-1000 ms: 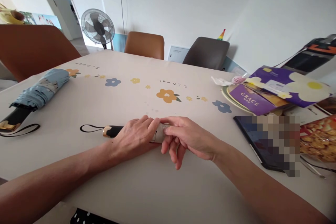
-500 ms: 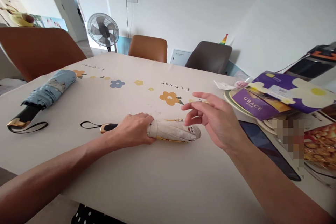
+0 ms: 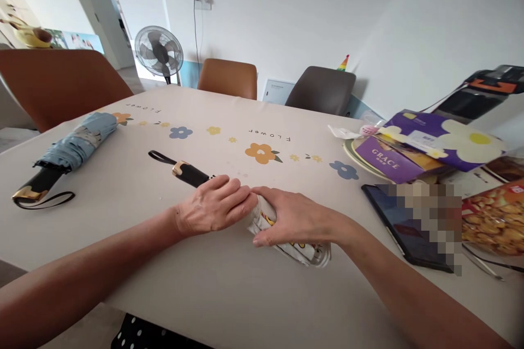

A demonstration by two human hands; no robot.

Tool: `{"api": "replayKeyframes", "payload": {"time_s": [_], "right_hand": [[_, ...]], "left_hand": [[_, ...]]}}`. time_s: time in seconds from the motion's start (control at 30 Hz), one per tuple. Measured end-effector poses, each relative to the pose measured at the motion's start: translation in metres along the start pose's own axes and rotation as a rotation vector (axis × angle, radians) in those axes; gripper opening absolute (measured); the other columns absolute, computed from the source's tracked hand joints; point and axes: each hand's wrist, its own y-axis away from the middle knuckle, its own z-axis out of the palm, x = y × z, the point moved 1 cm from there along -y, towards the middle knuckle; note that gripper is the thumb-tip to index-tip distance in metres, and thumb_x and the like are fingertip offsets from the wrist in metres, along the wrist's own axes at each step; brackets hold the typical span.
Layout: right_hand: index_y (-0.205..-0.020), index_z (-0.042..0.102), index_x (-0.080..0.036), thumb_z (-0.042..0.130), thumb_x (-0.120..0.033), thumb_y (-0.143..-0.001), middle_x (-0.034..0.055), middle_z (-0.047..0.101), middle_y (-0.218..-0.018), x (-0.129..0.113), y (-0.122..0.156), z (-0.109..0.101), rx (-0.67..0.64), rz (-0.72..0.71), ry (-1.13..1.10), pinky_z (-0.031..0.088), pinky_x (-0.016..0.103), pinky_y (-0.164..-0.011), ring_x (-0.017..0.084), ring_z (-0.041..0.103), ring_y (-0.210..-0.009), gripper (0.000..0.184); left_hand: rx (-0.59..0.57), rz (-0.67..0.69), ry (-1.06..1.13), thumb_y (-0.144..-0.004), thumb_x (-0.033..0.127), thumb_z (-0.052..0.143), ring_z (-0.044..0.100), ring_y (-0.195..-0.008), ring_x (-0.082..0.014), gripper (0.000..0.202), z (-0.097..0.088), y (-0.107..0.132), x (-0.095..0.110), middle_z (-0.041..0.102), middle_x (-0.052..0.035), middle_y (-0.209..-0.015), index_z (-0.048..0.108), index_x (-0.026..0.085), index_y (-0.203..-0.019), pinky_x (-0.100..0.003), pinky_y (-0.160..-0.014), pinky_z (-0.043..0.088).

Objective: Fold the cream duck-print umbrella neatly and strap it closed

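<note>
Tablecloth (image 3: 204, 281) with flowers (image 3: 254, 152), fan (image 3: 159, 52) beyond, left hand (image 3: 216, 206) and right hand (image 3: 295, 218) gripping cream umbrella (image 3: 267, 210)

I see a cream folding umbrella (image 3: 267, 209), furled, with yellow-and-black printing, slanting across the tabletop (image 3: 196, 278); its black handle (image 3: 190, 174), gold-tipped with a looped black strap (image 3: 161, 157), points toward the far left.

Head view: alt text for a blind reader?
A person's left hand and right hand wrap over a folded white umbrella at a flower-patterned table. A folded blue umbrella lies to the left; a tablet and purple packaging lie right.
</note>
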Motion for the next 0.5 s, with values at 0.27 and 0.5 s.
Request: {"api": "replayKeyframes", "payload": {"time_s": [0.27,0.5], "right_hand": [[-0.096,0.049,-0.022,0.06,-0.035,-0.065,0.0013,0.059,-0.074,-0.008,-0.002,0.014,0.031,0.054,-0.133,0.038,0.027,-0.048,0.016,0.054,-0.059,0.035],[-0.098,0.044,-0.021,0.053,-0.029,-0.066,0.0018,0.058,-0.071,-0.001,-0.009,0.021,0.073,0.05,0.021,0.035,0.027,-0.047,0.018,0.053,-0.058,0.034]], "left_hand": [[0.034,-0.048,0.019,-0.086,0.011,0.041,0.054,-0.107,-0.0192,0.033,0.004,0.001,-0.006,0.06,-0.0057,-0.115,0.047,0.026,-0.115,-0.039,-0.09,0.038],[0.008,-0.09,0.011,-0.082,0.003,0.039,0.041,-0.124,-0.0232,0.042,0.005,-0.007,-0.003,0.051,-0.0112,-0.128,0.043,0.019,-0.121,-0.046,-0.102,0.028]]}}
